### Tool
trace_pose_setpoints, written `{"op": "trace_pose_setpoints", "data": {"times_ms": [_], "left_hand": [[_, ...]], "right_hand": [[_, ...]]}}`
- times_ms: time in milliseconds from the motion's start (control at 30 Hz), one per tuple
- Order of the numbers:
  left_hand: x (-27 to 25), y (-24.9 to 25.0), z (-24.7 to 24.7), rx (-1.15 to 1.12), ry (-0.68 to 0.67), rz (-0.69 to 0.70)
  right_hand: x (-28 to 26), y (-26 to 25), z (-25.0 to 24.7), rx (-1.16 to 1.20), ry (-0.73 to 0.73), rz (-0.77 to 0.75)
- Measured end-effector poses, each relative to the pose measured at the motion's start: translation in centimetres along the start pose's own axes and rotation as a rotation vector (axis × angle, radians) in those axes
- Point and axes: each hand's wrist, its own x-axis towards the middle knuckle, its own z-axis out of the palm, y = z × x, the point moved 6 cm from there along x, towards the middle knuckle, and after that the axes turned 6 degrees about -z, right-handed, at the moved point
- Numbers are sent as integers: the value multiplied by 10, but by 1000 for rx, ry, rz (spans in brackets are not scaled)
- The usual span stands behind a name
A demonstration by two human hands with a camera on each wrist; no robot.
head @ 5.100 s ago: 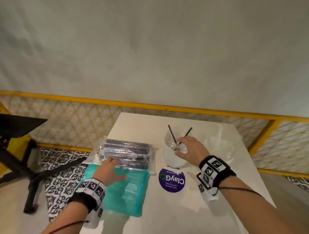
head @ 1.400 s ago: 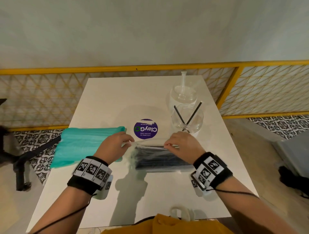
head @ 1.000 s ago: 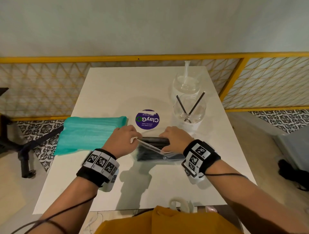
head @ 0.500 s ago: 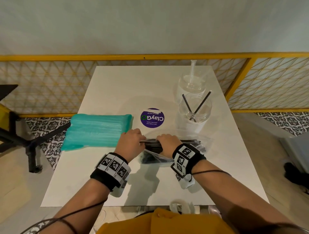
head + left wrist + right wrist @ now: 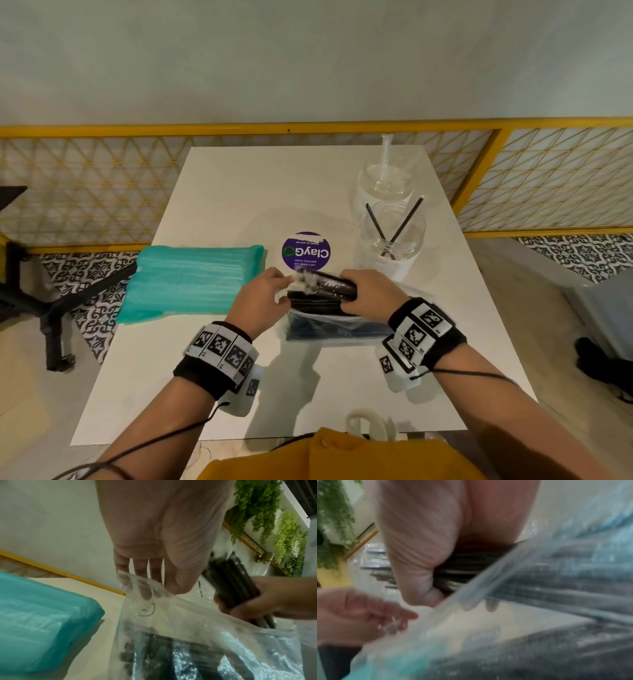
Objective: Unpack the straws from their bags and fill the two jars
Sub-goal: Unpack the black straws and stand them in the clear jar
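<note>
A clear bag of black straws point(image 5: 337, 325) lies on the white table point(image 5: 239, 192) in front of me. My left hand point(image 5: 263, 291) pinches the bag's open edge point(image 5: 154, 595). My right hand point(image 5: 368, 291) grips a bundle of black straws point(image 5: 323, 289) lifted partly out of the bag; the same bundle point(image 5: 231, 581) shows in the left wrist view. Two clear jars stand at the right: the near jar point(image 5: 392, 236) holds two black straws, the far jar point(image 5: 385, 181) one clear straw. A bag of teal straws point(image 5: 191, 282) lies to the left.
A round purple sticker point(image 5: 306, 251) sits mid-table behind my hands. A yellow mesh railing point(image 5: 102, 164) runs behind and to the right of the table. Black chair legs point(image 5: 44, 308) stand on the patterned floor at left.
The black straw bag was carried from the teal bag to the table's middle and opened. In the last second my right hand reached inside and raised a bundle of black straws.
</note>
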Motion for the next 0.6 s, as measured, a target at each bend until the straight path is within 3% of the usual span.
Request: {"op": "trace_pose_setpoints", "data": {"times_ms": [233,367,500,600], "left_hand": [[9,-2,7,19,-57,-15],[13,-3,5,18,-78,-28],[11,-4,5,6,-90,-24],[10,-5,5,-1,-81,-26]], "right_hand": [[-25,-30,-114,514,631,-34],[-34,-41,-174,598,979,-169],[-26,-24,-181,678,1130,-202],[-5,10,-150,718,1066,-42]]}}
